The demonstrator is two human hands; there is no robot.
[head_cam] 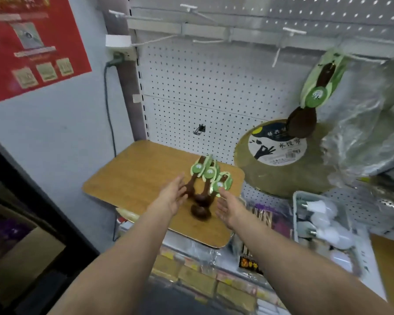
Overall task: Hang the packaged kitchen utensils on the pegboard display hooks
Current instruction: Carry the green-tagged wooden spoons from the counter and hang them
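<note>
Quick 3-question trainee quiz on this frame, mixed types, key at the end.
1. True or false: a spoon already hangs from a hook at upper right.
2. The loose spoons lie on: A) the board B) the tray of bulbs C) the floor.
3. Fill in: both the left hand and right hand are ____, flanking the spoons.

Key: 1 true; 2 A; 3 open.
</note>
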